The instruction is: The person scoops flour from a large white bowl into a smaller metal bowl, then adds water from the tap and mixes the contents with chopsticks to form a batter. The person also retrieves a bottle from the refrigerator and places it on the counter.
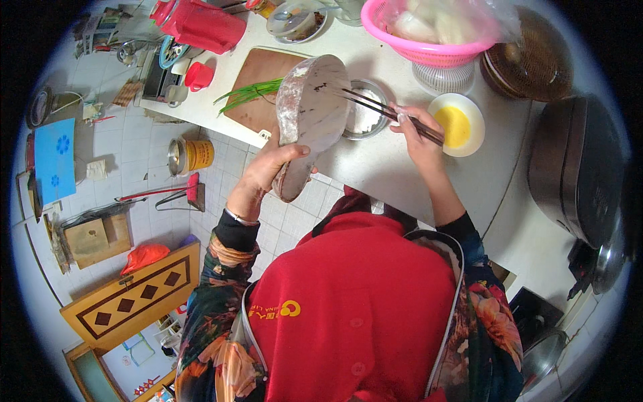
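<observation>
My left hand grips a gourd ladle by its handle, its hollow side tilted towards the right. In my right hand is a pair of dark chopsticks, their tips at the ladle's hollow. A metal bowl with white powder stands behind the ladle, partly hidden by it. Just right of my right hand sits a white bowl holding yellow liquid, which looks like beaten egg. Green stalks lie on a wooden cutting board, left of the ladle.
A pink plastic basket with bagged items stands at the back, beside a brown woven basket. A red thermos, a red cup and a covered plate are at the back left. A dark lidded appliance stands far right.
</observation>
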The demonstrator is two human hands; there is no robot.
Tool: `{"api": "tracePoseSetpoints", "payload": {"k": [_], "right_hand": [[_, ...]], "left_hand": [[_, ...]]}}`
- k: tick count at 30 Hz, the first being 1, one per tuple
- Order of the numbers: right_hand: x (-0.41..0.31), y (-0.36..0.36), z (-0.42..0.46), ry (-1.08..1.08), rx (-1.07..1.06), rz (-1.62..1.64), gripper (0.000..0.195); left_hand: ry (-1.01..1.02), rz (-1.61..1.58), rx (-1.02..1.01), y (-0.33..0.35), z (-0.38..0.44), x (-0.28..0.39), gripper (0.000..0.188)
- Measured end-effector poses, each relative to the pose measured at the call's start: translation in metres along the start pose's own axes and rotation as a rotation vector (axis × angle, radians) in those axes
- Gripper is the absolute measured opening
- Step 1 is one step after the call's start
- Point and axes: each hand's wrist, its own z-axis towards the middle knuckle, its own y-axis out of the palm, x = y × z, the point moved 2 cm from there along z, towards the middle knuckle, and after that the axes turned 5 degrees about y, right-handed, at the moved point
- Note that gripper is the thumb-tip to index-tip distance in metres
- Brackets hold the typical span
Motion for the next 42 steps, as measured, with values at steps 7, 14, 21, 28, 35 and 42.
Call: {"api": "tracePoseSetpoints", "payload": {"k": [7, 14, 21, 28, 35, 42], "right_hand": [[-0.018, -0.014, -0.017, -0.050, 0.082, -0.285, 0.011], [-0.006, 0.006, -0.005, 0.142, 0.110, -0.339, 0.018], [0.000, 0.011, -0.002, 0.153, 0.091, -0.251, 0.019], [-0.006, 0.025, 0.001, 0.163, 0.096, -0.298, 0.021], [-0.015, 0.025, -0.009, 0.156, 0.100, -0.421, 0.021], [-0.015, 0.026, -0.018, 0.179, 0.090, -0.431, 0.020]], "left_hand": [[0.032, -0.121, 0.050, -0.018, 0.001, -0.013, 0.085], [0.090, -0.276, 0.044, -0.050, -0.033, -0.033, 0.065], [0.087, -0.361, 0.052, -0.082, -0.074, -0.069, 0.063], [0.006, -0.542, -0.069, -0.091, -0.079, -0.098, 0.066], [-0.016, -0.721, -0.145, -0.086, -0.098, -0.124, 0.076], [-0.202, -0.703, -0.242, -0.072, -0.073, -0.179, 0.078]]}}
